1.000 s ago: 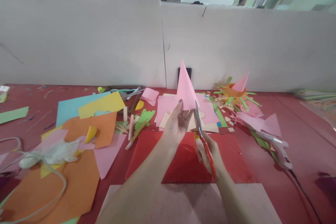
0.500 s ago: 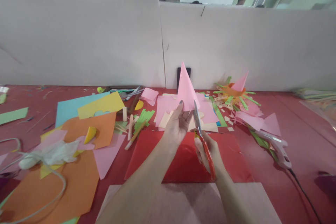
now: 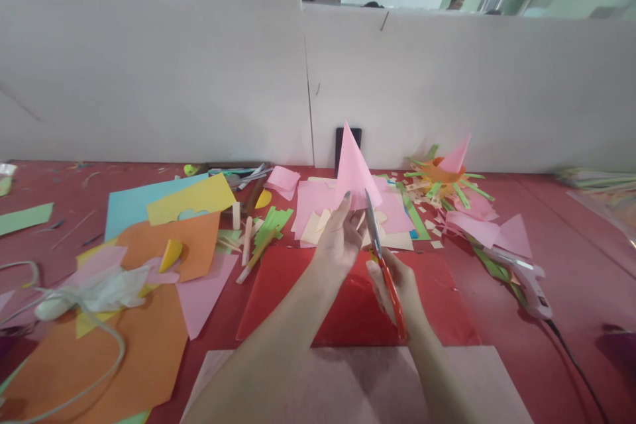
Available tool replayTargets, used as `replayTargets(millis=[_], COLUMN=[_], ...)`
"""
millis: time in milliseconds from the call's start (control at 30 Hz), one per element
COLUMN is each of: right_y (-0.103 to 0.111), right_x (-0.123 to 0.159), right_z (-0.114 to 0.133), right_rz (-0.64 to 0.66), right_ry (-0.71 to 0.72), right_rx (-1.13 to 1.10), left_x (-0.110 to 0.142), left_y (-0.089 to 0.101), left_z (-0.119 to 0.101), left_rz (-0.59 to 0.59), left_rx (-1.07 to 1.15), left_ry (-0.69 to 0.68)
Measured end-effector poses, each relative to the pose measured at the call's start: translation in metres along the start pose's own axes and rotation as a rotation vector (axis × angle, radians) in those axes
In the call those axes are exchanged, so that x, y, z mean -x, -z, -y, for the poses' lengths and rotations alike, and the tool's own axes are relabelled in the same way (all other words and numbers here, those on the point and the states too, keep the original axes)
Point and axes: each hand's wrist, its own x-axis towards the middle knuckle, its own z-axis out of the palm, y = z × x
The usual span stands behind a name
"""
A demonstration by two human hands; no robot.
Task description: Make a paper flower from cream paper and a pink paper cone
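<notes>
A pink paper cone (image 3: 354, 172) points upward, its lower edge pinched by my left hand (image 3: 340, 235) with the thumb on the near side. My right hand (image 3: 395, 281) is closed round the red handles of a pair of scissors (image 3: 381, 258). The steel blades rise to the cone's lower right edge and overlap it. Whether they bite into the paper is hard to make out. Beneath my hands are pink and cream paper sheets (image 3: 313, 202) and a red board (image 3: 293, 298).
At right lie a pink glue gun (image 3: 531, 288) with a black cord and an orange-and-green paper piece (image 3: 447, 175) holding a small pink cone. Orange card (image 3: 144, 344), yellow card (image 3: 191, 199) and a white cable (image 3: 116, 338) cover the left. A white partition (image 3: 173, 79) stands behind.
The cone has tipped and lowered slightly, its base shifting a little right. The scissor tips have moved slightly left along the cone's lower edge. Both hands keep their hold.
</notes>
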Motion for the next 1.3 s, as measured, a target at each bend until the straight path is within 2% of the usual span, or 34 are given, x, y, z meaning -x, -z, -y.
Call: replayTargets(millis=[233,433,600,933,1200,1300], right_y=[0.003,0.006,0.006,0.006,0.0,0.002], right_x=[-0.001,-0.001,-0.001,0.0,0.001,0.0], right_z=[-0.006,-0.008,-0.008,-0.005,-0.005,-0.007], right_rz=[0.104,0.223,0.216,0.154,0.065,0.094], right_ry=[0.004,0.036,0.03,0.003,0.034,0.033], right_rx=[-0.008,0.066,0.036,-0.043,-0.038,0.006], left_x=[-0.002,-0.003,-0.008,-0.01,-0.011,-0.01], left_y=[0.001,-0.001,-0.002,0.006,0.006,0.005], left_z=[-0.002,-0.016,-0.027,-0.011,-0.013,-0.014], left_rz=[-0.029,-0.02,-0.022,-0.006,-0.034,-0.024], left_rx=[0.017,0.046,0.078,0.044,0.031,0.03], left_ry=[-0.044,-0.077,-0.139,-0.054,-0.052,-0.054])
